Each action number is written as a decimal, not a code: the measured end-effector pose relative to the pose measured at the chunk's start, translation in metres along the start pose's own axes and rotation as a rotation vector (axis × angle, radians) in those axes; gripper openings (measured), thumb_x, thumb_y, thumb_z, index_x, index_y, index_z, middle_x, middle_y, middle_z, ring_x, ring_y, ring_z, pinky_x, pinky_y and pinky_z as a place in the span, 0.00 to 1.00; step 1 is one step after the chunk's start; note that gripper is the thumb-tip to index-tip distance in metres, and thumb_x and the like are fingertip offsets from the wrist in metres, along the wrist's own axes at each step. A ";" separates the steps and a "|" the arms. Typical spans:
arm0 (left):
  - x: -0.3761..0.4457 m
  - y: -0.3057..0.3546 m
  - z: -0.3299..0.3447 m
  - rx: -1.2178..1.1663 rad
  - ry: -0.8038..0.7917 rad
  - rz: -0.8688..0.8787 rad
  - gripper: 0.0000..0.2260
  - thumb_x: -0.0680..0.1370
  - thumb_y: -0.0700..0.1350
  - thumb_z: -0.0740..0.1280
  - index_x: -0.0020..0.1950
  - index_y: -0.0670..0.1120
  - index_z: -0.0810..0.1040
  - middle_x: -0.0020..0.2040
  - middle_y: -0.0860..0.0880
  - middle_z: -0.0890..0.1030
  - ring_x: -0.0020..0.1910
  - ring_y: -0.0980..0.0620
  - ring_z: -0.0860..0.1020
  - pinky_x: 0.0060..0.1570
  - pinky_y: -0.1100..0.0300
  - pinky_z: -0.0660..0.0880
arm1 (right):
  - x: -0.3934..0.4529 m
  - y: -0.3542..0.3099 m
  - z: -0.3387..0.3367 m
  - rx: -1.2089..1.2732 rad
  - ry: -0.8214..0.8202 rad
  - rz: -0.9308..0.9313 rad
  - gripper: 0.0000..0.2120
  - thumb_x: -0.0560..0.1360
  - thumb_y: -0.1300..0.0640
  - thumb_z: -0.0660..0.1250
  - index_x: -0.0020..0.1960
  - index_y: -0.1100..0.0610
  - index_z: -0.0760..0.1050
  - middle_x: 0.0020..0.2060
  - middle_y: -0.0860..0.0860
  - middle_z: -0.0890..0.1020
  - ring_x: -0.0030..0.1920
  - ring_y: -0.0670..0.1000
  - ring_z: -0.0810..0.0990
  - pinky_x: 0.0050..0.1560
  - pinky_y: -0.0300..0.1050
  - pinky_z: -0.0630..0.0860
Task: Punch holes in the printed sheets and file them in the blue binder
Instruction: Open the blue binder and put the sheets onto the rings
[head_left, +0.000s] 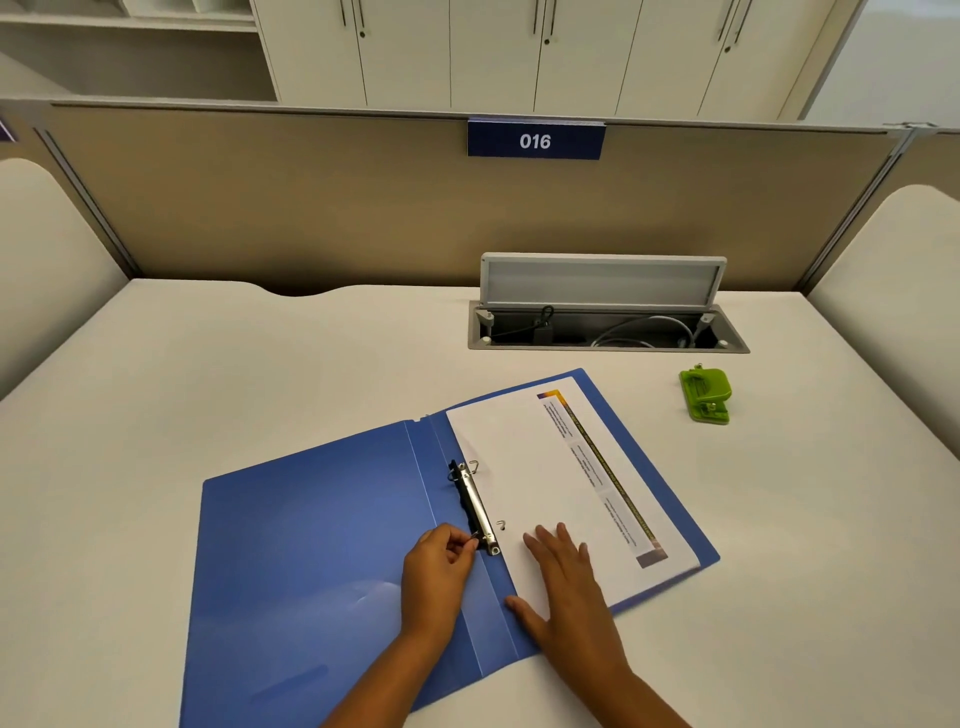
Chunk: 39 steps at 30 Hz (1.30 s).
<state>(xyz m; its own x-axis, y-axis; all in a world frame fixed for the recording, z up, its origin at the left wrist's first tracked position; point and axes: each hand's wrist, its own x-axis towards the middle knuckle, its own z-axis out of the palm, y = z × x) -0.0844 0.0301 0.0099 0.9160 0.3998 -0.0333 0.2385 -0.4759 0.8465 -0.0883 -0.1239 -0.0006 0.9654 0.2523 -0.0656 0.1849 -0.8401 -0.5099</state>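
Note:
The blue binder (311, 519) lies open on the desk. Its metal ring mechanism (478, 506) runs along the spine, and both rings stand open. The printed sheets (545, 467) lie on the binder's right half with the rings through their left edge. My left hand (441, 566) pinches the lever at the near end of the ring mechanism. My right hand (566, 587) presses flat on the near corner of the sheets, fingers straight. The green hole punch (705, 396) sits on the desk to the right, apart from the binder.
An open cable hatch (608, 325) with its lid raised and cables inside sits in the desk behind the binder. A beige partition (311, 197) with the blue sign 016 (535, 140) closes the desk's far edge. White cupboards stand beyond.

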 end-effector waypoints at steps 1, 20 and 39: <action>0.000 -0.001 0.000 -0.002 0.002 -0.001 0.05 0.73 0.42 0.68 0.39 0.49 0.75 0.36 0.52 0.75 0.34 0.57 0.74 0.33 0.74 0.68 | 0.000 -0.001 -0.001 -0.043 -0.029 0.007 0.39 0.70 0.27 0.43 0.71 0.51 0.60 0.70 0.52 0.67 0.70 0.55 0.64 0.65 0.50 0.54; -0.015 -0.014 0.009 0.104 0.112 0.257 0.07 0.72 0.38 0.69 0.49 0.41 0.81 0.43 0.47 0.82 0.42 0.58 0.75 0.44 0.75 0.71 | 0.026 -0.004 0.011 0.182 -0.118 -0.133 0.26 0.62 0.23 0.33 0.57 0.21 0.28 0.69 0.38 0.44 0.71 0.40 0.41 0.66 0.33 0.30; -0.021 -0.015 0.009 0.340 0.051 0.467 0.26 0.81 0.52 0.47 0.52 0.39 0.81 0.37 0.49 0.82 0.34 0.55 0.80 0.37 0.71 0.75 | 0.024 0.003 0.013 0.148 -0.122 -0.207 0.22 0.63 0.26 0.27 0.56 0.22 0.24 0.72 0.41 0.45 0.73 0.42 0.42 0.68 0.33 0.28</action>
<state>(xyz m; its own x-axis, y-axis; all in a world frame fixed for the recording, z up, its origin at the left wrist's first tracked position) -0.1039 0.0214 -0.0068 0.9345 0.1202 0.3350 -0.0891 -0.8323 0.5472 -0.0667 -0.1144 -0.0149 0.8790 0.4748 -0.0452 0.3383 -0.6875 -0.6425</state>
